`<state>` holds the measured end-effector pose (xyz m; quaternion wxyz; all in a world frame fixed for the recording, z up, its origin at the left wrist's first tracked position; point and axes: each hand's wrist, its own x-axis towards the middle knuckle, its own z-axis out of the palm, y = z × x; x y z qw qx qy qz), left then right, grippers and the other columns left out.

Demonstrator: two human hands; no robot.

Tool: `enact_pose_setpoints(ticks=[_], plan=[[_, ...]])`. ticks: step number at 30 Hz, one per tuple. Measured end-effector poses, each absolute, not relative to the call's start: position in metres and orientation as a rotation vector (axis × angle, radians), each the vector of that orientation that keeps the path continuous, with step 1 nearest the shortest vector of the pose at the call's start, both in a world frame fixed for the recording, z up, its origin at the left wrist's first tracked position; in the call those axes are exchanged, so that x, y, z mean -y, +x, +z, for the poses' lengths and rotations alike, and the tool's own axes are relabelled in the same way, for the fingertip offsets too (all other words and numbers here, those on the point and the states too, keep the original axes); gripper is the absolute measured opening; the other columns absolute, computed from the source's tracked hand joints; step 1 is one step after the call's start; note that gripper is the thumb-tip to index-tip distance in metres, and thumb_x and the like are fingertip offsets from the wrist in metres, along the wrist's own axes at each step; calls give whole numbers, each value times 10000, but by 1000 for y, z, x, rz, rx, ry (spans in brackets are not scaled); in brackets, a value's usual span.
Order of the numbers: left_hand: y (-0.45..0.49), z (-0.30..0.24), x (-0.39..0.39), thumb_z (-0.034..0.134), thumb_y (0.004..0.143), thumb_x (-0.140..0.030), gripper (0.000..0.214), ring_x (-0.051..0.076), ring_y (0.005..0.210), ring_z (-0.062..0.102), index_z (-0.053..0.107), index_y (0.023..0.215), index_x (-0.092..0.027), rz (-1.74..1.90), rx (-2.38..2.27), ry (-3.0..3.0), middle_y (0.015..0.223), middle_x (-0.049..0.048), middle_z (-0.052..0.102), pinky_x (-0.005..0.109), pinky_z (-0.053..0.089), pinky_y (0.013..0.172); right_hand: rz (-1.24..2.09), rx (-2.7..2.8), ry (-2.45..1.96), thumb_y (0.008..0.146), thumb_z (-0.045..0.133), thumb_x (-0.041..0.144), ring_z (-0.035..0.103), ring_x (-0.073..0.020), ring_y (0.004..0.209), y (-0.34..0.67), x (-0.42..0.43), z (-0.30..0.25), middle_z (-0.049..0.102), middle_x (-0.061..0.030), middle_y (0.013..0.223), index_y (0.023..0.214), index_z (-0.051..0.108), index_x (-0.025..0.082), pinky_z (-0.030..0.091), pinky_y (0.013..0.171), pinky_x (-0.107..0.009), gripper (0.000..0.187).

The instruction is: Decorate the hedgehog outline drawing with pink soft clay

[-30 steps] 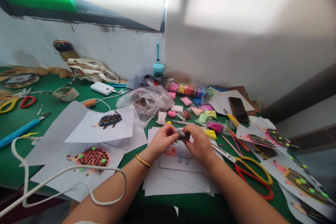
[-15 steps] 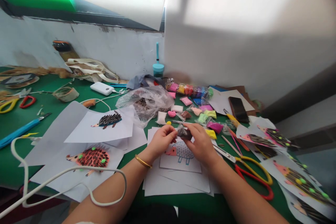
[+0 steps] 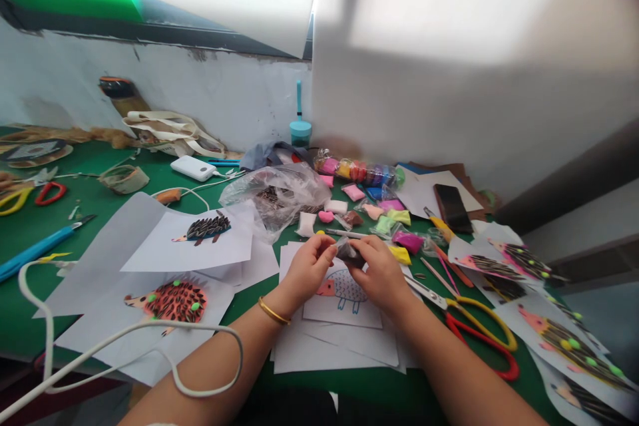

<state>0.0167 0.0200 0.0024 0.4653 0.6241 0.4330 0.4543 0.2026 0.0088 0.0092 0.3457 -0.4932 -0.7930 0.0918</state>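
Both hands hold a small clear packet of dark, clay-like stuff (image 3: 351, 257) above a sheet of paper. My left hand (image 3: 310, 267) is closed, thumb and fingers pinching the packet's left side. My right hand (image 3: 382, 273) grips its right side, fingers curled round it. Beneath them lies a hedgehog drawing (image 3: 344, 309) with blue outlines and a pink face, partly covered by the hands. It rests on a stack of white sheets (image 3: 339, 353).
Colourful clay packets (image 3: 384, 223) and a plastic bag of seeds (image 3: 279, 193) lie beyond the hands. Scissors (image 3: 479, 326) and seed-covered hedgehog pictures (image 3: 569, 339) are at right. More hedgehog pictures (image 3: 174, 299), a white cable (image 3: 134, 329) and a blue cutter (image 3: 40, 249) are at left.
Both hands stay on the packet over the drawing. The fingers and the packet have shifted only slightly.
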Motion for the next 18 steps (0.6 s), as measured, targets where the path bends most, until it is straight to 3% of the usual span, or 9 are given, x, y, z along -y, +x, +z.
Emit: enact_pose_setpoints(ticks=[2,6,12,18], plan=[[17,1,-20,651,832,-373,227,146,717,571,627,971,-195,1145,-1075,1534,806,2,611,265,461,662,237,2068,-1288,808,642,177,578,-245,890,202,-8,9,600,-79,977,1123,641,214,493,790,-386,317],[19,3,-20,709,754,-319,145,153,697,565,668,797,-187,1184,-1117,1432,730,2,615,273,458,658,260,2087,-1294,805,654,187,581,-242,881,200,-7,9,599,-73,964,1111,647,221,495,787,-380,308],[19,9,-20,722,742,-374,208,136,619,542,672,743,-172,1197,-1071,1247,655,-6,607,265,447,601,292,2089,-1289,807,679,205,583,-240,896,197,-4,12,598,-72,986,1151,629,219,497,803,-389,348],[16,8,-20,679,786,-357,192,148,679,559,644,742,-173,1242,-1159,1376,708,5,610,269,453,649,342,2098,-1271,822,691,260,597,-248,948,197,-2,14,615,-81,1049,1194,606,232,510,825,-396,383]])
